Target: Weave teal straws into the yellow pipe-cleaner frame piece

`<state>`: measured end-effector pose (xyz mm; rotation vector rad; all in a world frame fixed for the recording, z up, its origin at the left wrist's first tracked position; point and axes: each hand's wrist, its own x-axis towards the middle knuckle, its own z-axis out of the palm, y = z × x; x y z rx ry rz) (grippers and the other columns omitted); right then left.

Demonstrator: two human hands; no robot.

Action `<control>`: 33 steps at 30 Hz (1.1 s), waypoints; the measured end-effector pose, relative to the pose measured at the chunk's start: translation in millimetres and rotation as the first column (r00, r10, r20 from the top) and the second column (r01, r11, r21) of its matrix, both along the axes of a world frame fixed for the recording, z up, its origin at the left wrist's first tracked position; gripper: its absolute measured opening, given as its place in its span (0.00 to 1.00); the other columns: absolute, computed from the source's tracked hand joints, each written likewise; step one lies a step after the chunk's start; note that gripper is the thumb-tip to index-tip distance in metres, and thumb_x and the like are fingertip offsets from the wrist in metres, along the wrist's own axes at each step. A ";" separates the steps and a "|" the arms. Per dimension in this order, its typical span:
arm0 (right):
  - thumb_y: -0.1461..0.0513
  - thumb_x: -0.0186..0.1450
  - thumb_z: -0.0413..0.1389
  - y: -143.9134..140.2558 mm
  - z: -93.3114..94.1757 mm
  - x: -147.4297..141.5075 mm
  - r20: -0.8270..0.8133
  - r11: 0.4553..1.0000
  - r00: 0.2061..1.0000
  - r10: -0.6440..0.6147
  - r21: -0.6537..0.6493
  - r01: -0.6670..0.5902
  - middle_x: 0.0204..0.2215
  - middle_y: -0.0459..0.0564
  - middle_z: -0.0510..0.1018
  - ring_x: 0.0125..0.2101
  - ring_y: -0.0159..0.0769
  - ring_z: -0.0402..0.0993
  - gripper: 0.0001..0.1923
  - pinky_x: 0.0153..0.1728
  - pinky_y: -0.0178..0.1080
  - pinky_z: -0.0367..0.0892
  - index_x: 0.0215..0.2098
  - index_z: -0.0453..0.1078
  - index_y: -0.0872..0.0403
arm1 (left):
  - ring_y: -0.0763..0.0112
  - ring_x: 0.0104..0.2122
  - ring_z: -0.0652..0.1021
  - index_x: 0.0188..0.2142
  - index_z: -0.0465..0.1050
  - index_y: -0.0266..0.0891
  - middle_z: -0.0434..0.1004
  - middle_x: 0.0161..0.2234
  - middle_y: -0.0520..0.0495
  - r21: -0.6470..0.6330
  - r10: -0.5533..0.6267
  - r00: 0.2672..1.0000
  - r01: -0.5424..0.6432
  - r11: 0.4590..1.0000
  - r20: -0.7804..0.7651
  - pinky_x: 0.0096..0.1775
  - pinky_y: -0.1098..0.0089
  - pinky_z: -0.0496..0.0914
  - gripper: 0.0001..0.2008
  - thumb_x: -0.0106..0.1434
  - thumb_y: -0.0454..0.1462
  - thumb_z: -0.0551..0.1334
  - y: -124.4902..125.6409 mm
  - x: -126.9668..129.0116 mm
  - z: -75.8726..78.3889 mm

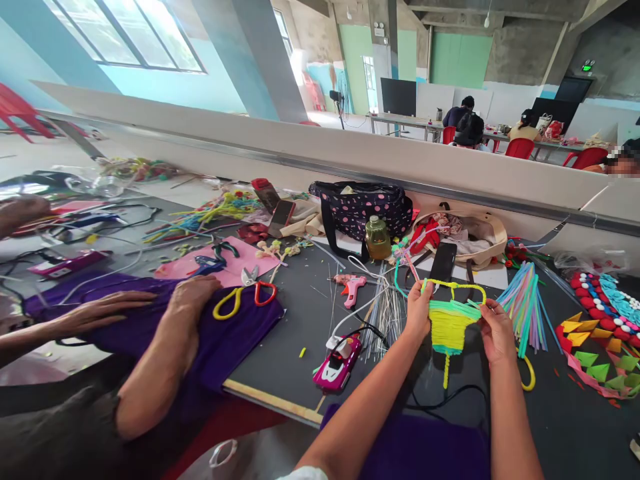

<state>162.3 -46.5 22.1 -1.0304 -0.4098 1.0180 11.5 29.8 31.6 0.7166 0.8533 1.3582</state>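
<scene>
Between my two hands, above the dark table, is a yellow and green pipe-cleaner piece (pixel 454 325), basket-shaped, with a yellow loop on top and a twisted stem hanging down. My left hand (pixel 419 308) pinches its upper left corner. At the upper right corner, the fingers of my right hand (pixel 496 327) grip its edge. A bunch of pastel pipe cleaners (pixel 526 307) lies just right of my right hand. Behind my left hand is a dark phone (pixel 444 261). Left of my forearm sit a pink glue gun (pixel 354 291) and a magenta power strip (pixel 338 365).
At left, a co-worker's hands (pixel 195 293) rest on purple cloth (pixel 210 340) near scissors with yellow and red handles (pixel 265 293). A polka-dot bag (pixel 361 208), a bottle (pixel 377 239) and a beige bag (pixel 493 233) line the low partition. Folded-paper pieces (pixel 595 353) lie at right.
</scene>
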 end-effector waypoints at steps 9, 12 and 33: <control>0.58 0.44 0.70 11.3 -29.2 0.6 -0.133 0.999 0.991 -0.014 0.042 0.020 0.23 0.38 0.74 0.21 0.26 0.69 0.22 0.20 0.29 0.63 0.33 0.67 0.52 | 0.75 0.25 0.67 0.32 0.66 0.40 0.67 0.28 0.54 0.339 0.321 0.786 -0.151 0.929 -0.529 0.30 0.73 0.62 0.09 0.55 0.39 0.64 10.5 -10.2 -23.6; 0.59 0.45 0.70 11.0 -32.5 1.6 -0.156 0.998 0.987 -0.029 0.057 0.038 0.21 0.36 0.72 0.19 0.23 0.66 0.21 0.19 0.27 0.61 0.33 0.67 0.52 | 0.76 0.25 0.67 0.32 0.67 0.39 0.67 0.30 0.53 0.437 0.365 0.656 -0.059 0.897 -0.660 0.31 0.73 0.63 0.05 0.56 0.36 0.63 14.6 -15.0 -28.2; 0.59 0.46 0.70 15.1 -43.2 4.8 -0.243 0.994 0.970 -0.009 0.106 0.036 0.25 0.39 0.76 0.21 0.25 0.68 0.20 0.20 0.28 0.62 0.34 0.69 0.53 | 0.60 0.31 0.80 0.38 0.76 0.29 0.81 0.34 0.35 -0.203 -0.479 0.870 0.493 0.846 0.116 0.37 0.63 0.73 0.24 0.44 0.42 0.74 -17.1 10.2 -25.8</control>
